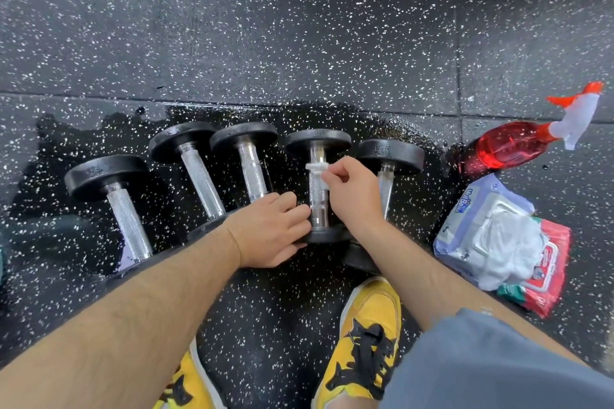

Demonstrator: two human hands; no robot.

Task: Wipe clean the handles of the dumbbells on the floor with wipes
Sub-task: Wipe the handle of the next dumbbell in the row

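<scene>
Wiping the fourth dumbbell [318,142] from the left on the floor [299,26]. Pinching a white wipe [316,168] with the right hand [350,191] against the upper handle [317,197], gripping its lower end with the left hand [272,231]. Next, probably: rubbing downward, firmly.

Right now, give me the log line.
step: handle wipe | right hand: pinches wipe on handle | left hand: holds dumbbell, near end

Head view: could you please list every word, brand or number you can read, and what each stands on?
"UniBaby", as best it reads, in blue on the lilac wipes pack.
Print on the red wipes pack: too blurred to read.
Embossed marks on the leftmost dumbbell head: too faint to read.
</scene>
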